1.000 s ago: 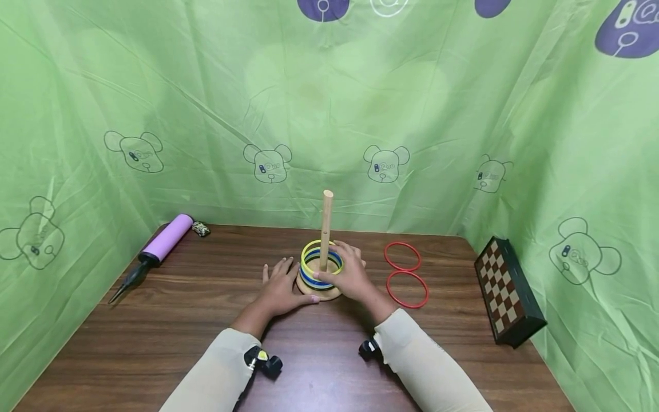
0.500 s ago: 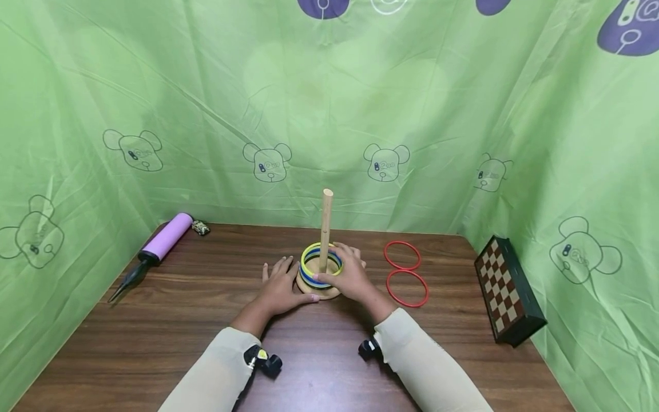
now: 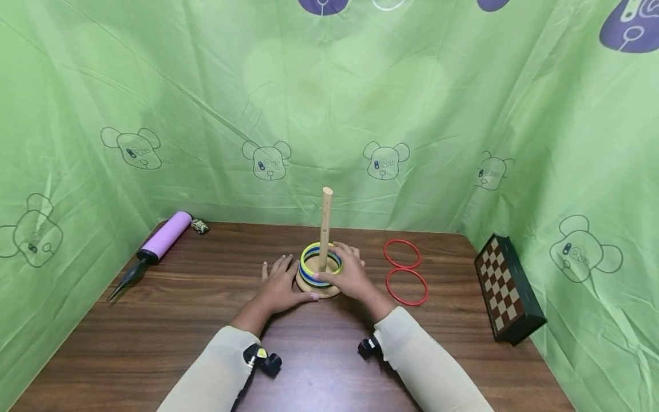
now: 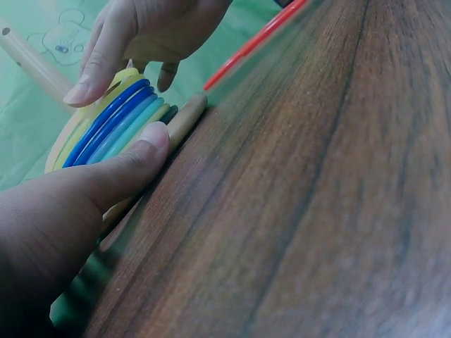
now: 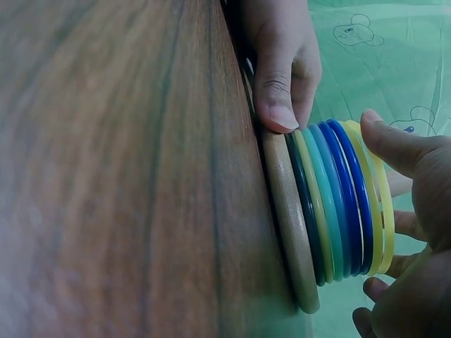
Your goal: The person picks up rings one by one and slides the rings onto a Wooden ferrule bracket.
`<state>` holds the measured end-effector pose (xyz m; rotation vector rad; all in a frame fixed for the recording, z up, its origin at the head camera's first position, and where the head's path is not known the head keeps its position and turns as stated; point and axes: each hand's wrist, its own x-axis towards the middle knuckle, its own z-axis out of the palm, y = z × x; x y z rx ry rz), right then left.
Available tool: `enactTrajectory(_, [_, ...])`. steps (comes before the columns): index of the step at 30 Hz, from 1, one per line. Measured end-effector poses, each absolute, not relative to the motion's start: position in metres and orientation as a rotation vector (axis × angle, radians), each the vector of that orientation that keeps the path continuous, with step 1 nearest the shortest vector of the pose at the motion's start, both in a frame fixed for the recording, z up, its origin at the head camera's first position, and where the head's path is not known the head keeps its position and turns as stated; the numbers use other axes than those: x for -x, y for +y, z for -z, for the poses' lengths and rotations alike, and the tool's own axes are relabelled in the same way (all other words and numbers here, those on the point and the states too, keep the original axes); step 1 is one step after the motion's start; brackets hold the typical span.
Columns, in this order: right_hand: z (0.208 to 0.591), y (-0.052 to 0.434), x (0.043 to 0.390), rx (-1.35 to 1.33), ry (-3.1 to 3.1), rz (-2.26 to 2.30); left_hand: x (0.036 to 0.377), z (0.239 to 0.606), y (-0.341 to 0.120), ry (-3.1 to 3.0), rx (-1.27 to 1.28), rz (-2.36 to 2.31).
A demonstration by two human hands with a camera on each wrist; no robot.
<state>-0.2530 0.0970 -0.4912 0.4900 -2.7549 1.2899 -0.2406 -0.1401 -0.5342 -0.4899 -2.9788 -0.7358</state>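
Standing upright at the counter's (image 3: 180,320) middle: one wooden peg (image 3: 326,229) on one round wooden base (image 3: 315,292), carrying a stack of rings (image 3: 321,265). Counting from the right wrist view, base upward: one dark green, one pale yellow-green, one teal, two blue that are hard to separate, one yellow on top; roughly six, exact number hard to tell.

Curling round the stack's right side: right hand (image 3: 349,276), thumb on the near rim of the top yellow ring (image 5: 379,190), fingers bending behind it, so the grip is closing lightly on that ring. Lying flat on the counter at the base's left: left hand (image 3: 280,286), fingers straight and spread, thumb tip pressing against the base's edge, grip relaxed and holding nothing.

Lying flat just right of the base: two red rings (image 3: 407,286), one behind the other, nearly touching. Resting further right by the green sheet (image 3: 329,114): one folded chessboard (image 3: 508,290). Lying at the far left corner: one purple hand pump (image 3: 154,247) and, beside its far end, one small toy car (image 3: 200,227).

Showing only in the wrist views: the layered colours of the stack and the left thumb (image 4: 134,165) meeting the base. Showing only in the head view: the pump, toy car and chessboard.
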Motion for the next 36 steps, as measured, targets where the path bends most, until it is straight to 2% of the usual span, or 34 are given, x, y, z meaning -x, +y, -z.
enactTrajectory(36, [0.4925, 0.0976, 0.2539, -0.52, -2.748, -1.321, 0.241, 0.5368, -0.1414, -2.969, 0.489, 0.727])
